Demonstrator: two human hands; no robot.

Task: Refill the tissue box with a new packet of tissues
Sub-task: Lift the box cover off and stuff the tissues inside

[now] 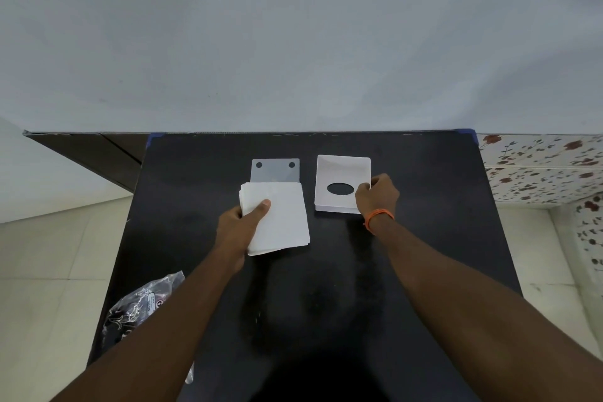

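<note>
A white stack of tissues (284,222) sits near the middle of the black table (424,238). My left hand (243,222) grips its left edge, thumb on top. To the right lies the white tissue box shell (339,173), open side up, with an oval hole in its floor. My right hand (377,194) holds the box's right near corner; an orange band is on that wrist. Behind the tissues lies the flat grey back plate (275,170) with two round holes.
A crumpled clear plastic wrapper (143,303) with dark print lies at the table's left near edge, partly under my left forearm. A grey wall rises behind the table. Pale floor tiles lie on both sides, and flowered tiles at the right.
</note>
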